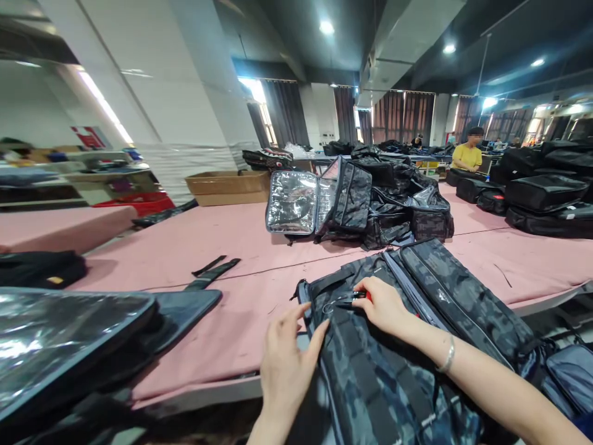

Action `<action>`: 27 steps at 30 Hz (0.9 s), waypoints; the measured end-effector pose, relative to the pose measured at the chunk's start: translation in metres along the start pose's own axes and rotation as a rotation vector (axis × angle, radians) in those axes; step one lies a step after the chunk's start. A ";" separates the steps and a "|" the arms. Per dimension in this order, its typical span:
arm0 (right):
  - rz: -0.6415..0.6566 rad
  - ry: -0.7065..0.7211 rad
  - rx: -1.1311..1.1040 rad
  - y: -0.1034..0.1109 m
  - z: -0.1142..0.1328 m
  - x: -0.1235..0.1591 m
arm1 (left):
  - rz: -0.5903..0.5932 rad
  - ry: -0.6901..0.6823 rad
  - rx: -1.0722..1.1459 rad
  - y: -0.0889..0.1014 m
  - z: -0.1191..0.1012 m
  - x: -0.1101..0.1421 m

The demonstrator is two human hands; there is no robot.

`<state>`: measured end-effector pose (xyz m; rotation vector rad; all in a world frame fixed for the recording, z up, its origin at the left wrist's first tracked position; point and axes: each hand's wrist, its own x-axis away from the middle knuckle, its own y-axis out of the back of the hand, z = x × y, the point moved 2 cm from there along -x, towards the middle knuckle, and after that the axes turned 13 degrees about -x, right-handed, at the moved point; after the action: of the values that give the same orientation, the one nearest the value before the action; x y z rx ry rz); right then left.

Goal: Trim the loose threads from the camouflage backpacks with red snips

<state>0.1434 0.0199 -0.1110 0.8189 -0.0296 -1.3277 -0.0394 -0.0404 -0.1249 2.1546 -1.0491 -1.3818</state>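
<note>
A dark camouflage backpack (pixel 370 358) lies on the pink-covered table in front of me, its straps and zip edges showing. My right hand (pixel 382 303) is closed around a small red-and-black tool (pixel 360 295) that looks like thread snips, low over the upper part of the backpack. Left of it, my left hand (pixel 291 352) is at the bag's zipped side edge, thumb and fingers apart in a wide curve. Nothing shows between those fingers. Whether the fingertips touch the fabric I cannot tell.
Several camouflage bags, one with a silver lining (pixel 291 204), are heaped farther back on the table (pixel 222 238). A cardboard box (pixel 229 187) stands beside a pillar. Another silver-lined bag (pixel 69 340) lies at left. Black bags (pixel 546 185) and a person in yellow (pixel 467 156) are at right.
</note>
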 end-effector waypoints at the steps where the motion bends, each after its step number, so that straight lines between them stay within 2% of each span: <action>1: -0.008 0.005 0.007 -0.004 0.001 -0.002 | 0.000 -0.090 -0.069 0.001 -0.001 -0.006; 3: -0.033 0.013 0.012 -0.008 0.001 -0.001 | 0.074 -0.193 -0.184 -0.002 -0.004 -0.016; 6: -0.064 0.017 -0.005 -0.010 -0.003 0.003 | 0.150 -0.235 -0.313 -0.009 -0.007 -0.027; 8: -0.068 0.021 -0.024 -0.011 -0.006 0.005 | 0.127 -0.277 -0.368 -0.013 -0.009 -0.031; 11: -0.060 0.029 -0.043 -0.013 -0.010 0.006 | 0.024 -0.348 -0.383 -0.017 -0.011 -0.033; 14: -0.043 0.045 -0.056 -0.017 -0.012 0.004 | -0.011 -0.326 -0.310 -0.021 -0.010 -0.032; 21: -0.048 0.077 -0.146 -0.015 -0.011 0.004 | -0.001 -0.248 -0.250 -0.025 -0.011 -0.030; 27: -0.056 0.082 -0.173 -0.023 -0.012 0.004 | 0.025 -0.253 -0.131 -0.028 -0.011 -0.026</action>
<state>0.1308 0.0221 -0.1337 0.7303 0.1714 -1.3280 -0.0251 -0.0033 -0.1217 1.9042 -1.0372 -1.6951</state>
